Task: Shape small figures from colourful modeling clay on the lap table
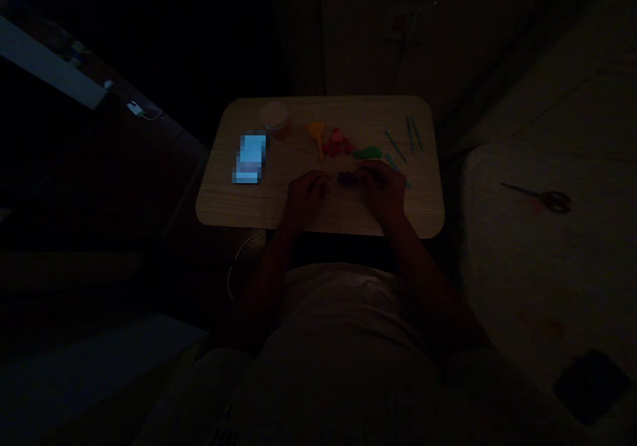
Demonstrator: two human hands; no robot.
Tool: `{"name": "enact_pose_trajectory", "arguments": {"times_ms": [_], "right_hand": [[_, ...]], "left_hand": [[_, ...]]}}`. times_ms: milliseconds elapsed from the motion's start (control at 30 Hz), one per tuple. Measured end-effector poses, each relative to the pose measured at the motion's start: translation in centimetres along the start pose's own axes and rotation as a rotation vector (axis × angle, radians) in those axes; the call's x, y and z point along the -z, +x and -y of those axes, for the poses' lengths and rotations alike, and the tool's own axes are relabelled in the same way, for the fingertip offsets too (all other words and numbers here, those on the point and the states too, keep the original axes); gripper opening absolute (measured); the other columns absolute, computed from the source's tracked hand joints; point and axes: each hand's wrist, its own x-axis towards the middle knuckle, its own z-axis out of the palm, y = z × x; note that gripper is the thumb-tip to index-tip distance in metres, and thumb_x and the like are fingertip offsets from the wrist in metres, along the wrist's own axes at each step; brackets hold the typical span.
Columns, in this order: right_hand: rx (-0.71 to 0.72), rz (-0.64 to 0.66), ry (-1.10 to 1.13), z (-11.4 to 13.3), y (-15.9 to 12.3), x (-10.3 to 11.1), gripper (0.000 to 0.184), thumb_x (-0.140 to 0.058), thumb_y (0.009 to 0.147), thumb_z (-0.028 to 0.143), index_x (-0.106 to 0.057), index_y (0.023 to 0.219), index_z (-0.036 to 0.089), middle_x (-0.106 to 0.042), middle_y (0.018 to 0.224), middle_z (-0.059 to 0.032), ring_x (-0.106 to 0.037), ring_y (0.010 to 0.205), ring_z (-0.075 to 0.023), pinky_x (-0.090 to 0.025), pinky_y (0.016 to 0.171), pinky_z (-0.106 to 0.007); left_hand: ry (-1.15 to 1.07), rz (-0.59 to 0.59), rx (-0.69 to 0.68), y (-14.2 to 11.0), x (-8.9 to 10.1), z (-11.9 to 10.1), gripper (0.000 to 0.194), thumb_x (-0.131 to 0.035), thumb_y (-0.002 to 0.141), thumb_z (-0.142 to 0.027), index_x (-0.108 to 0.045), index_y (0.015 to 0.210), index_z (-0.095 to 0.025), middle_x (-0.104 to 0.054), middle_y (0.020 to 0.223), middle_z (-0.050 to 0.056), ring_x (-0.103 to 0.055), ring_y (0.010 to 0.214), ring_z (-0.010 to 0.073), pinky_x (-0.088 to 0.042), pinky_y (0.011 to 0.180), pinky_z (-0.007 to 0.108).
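Note:
In dim light, a small dark purple lump is at the near middle of a wooden-topped table. My right hand is closed with its fingertips at the lump's right side. To the left of the lump, my left hand has its fingers drawn together, a small gap from it; whatever they pinch, if anything, is too dark to make out. Just beyond my hands are a red figure-like piece, a green elongated piece and an orange scoop-shaped piece.
A lit phone lies on the left, near a clear tub. Several thin blue-green sticks lie at the right. Scissors rest on a pale surface beyond the table's right edge. A white cable hangs below the table.

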Motion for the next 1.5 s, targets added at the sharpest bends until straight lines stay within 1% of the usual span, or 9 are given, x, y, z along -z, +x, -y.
{"name": "enact_pose_trajectory", "arguments": {"times_ms": [167, 300, 533, 700, 867, 1100, 1200, 1367, 1500], "right_hand": [[-0.027, 0.019, -0.075, 0.5, 0.0, 0.1, 0.010, -0.075, 0.089, 0.030, -0.077, 0.083, 0.023, -0.077, 0.083, -0.0015, -0.073, 0.076, -0.0215, -0.057, 0.073, -0.033], [-0.044, -0.045, -0.139, 0.6, 0.0, 0.1, 0.024, -0.081, 0.085, 0.035, -0.068, 0.069, 0.022, -0.068, 0.067, 0.0014, -0.062, 0.060, -0.0175, -0.049, 0.058, -0.029], [0.073, -0.006, -0.117, -0.2, 0.1, 0.2, 0.018, -0.067, 0.097, 0.032, -0.082, 0.099, 0.024, -0.081, 0.101, -0.0056, -0.077, 0.094, -0.0267, -0.060, 0.085, -0.040], [0.096, -0.011, -0.117, -0.4, 0.3, 0.4, 0.021, -0.064, 0.098, 0.032, -0.081, 0.107, 0.025, -0.081, 0.104, -0.0060, -0.076, 0.095, -0.0263, -0.061, 0.084, -0.039], [0.139, -0.003, -0.105, -0.6, 0.3, 0.4, 0.027, -0.062, 0.097, 0.029, -0.079, 0.118, 0.027, -0.079, 0.104, -0.0054, -0.075, 0.096, -0.0258, -0.060, 0.087, -0.040], [0.051, 0.012, -0.078, -0.8, 0.0, 0.1, 0.014, -0.070, 0.095, 0.030, -0.081, 0.101, 0.026, -0.081, 0.103, -0.0042, -0.076, 0.094, -0.0261, -0.062, 0.087, -0.042], [-0.007, 0.019, -0.088, -0.8, 0.0, 0.0, 0.009, -0.076, 0.090, 0.031, -0.079, 0.094, 0.024, -0.080, 0.095, -0.0036, -0.076, 0.086, -0.0252, -0.062, 0.080, -0.039], [-0.051, -0.037, -0.100, -0.5, -0.1, 0.0, 0.019, -0.084, 0.080, 0.032, -0.067, 0.082, 0.024, -0.072, 0.079, 0.0004, -0.068, 0.071, -0.0204, -0.055, 0.064, -0.032], [-0.044, -0.024, -0.152, -0.2, -0.1, 0.0, 0.027, -0.085, 0.081, 0.036, -0.062, 0.075, 0.023, -0.066, 0.071, 0.0027, -0.062, 0.064, -0.0178, -0.049, 0.059, -0.029]], "left_hand": [[0.015, 0.002, -0.008, 0.0, 0.0, -0.1, 0.020, -0.058, 0.101, -0.028, -0.075, 0.100, -0.018, -0.077, 0.098, 0.005, -0.071, 0.090, 0.0199, -0.055, 0.084, 0.029], [0.004, -0.006, -0.004, 0.0, -0.2, 0.2, 0.014, -0.066, 0.097, -0.027, -0.075, 0.096, -0.018, -0.079, 0.099, 0.006, -0.072, 0.092, 0.0203, -0.056, 0.086, 0.030], [-0.011, 0.020, 0.019, 0.0, -0.3, 0.4, 0.010, -0.076, 0.089, -0.026, -0.077, 0.094, -0.017, -0.079, 0.094, 0.004, -0.072, 0.085, 0.0198, -0.057, 0.079, 0.029], [-0.006, -0.023, -0.059, 0.0, -0.3, 0.8, 0.011, -0.073, 0.092, -0.026, -0.077, 0.096, -0.016, -0.078, 0.097, 0.006, -0.072, 0.087, 0.0200, -0.058, 0.082, 0.029], [0.060, -0.031, -0.140, 0.2, 0.0, 0.7, 0.019, -0.065, 0.101, -0.026, -0.078, 0.111, -0.018, -0.074, 0.102, 0.007, -0.070, 0.093, 0.0211, -0.056, 0.087, 0.033], [0.002, 0.003, -0.106, 0.1, 0.0, 0.8, 0.029, -0.053, 0.106, -0.025, -0.076, 0.122, -0.018, -0.077, 0.113, 0.008, -0.072, 0.104, 0.0228, -0.057, 0.098, 0.036], [-0.050, 0.008, -0.047, 0.0, -0.1, 0.9, 0.026, -0.058, 0.101, -0.024, -0.077, 0.119, -0.017, -0.079, 0.114, 0.008, -0.073, 0.105, 0.0230, -0.057, 0.099, 0.036], [-0.044, 0.024, 0.062, -0.2, -0.2, 0.4, 0.015, -0.078, 0.089, -0.030, -0.075, 0.095, -0.017, -0.077, 0.090, 0.004, -0.072, 0.082, 0.0197, -0.056, 0.075, 0.028], [0.023, 0.006, 0.099, -0.2, 0.0, -0.1, 0.028, -0.075, 0.092, -0.035, -0.065, 0.072, -0.018, -0.063, 0.063, -0.002, -0.059, 0.060, 0.0150, -0.044, 0.059, 0.026]]}}
